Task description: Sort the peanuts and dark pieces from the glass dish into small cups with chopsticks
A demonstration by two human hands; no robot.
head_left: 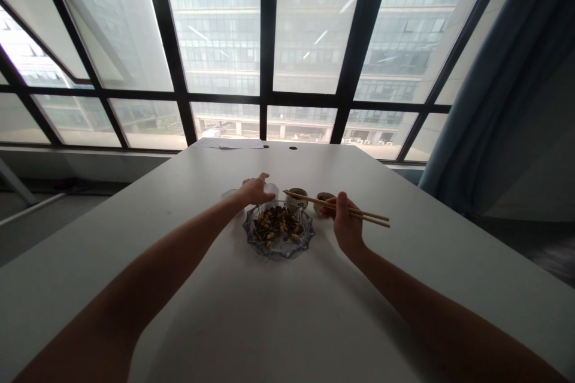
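The glass bowl [283,249], with a pointed rim, sits on the white table [269,323] and serves as reference for all positions. It contains a heap of small brown and tan pieces [276,224]; their kind cannot be determined. Part of the glass bottom is exposed on the side nearest the person.

Right hand [347,221]: located just right of the bowl. Fingers pinch a pair of wooden chopsticks [309,198], the tips directed left and lying, as seen, across a small cup [294,198] just beyond the bowl's far right edge. Contact between tips and cup cannot be confirmed. A second small cup [318,209] is right of the first, partly hidden by the right hand.

Left hand [257,190]: located just beyond the bowl's far left edge. Thumb and forefinger are spread apart; the remaining fingers cannot be made out clearly. A clear container [271,190] is at this hand; whether it is touched cannot be told. Further clear material [229,194] is left of the hand.

Well beyond the bowl, at the table's far end: white paper [231,143] and a round hole [293,148] in the tabletop. Behind that, dark-framed windows [268,24]. Far right of the bowl, a blue curtain [485,84].
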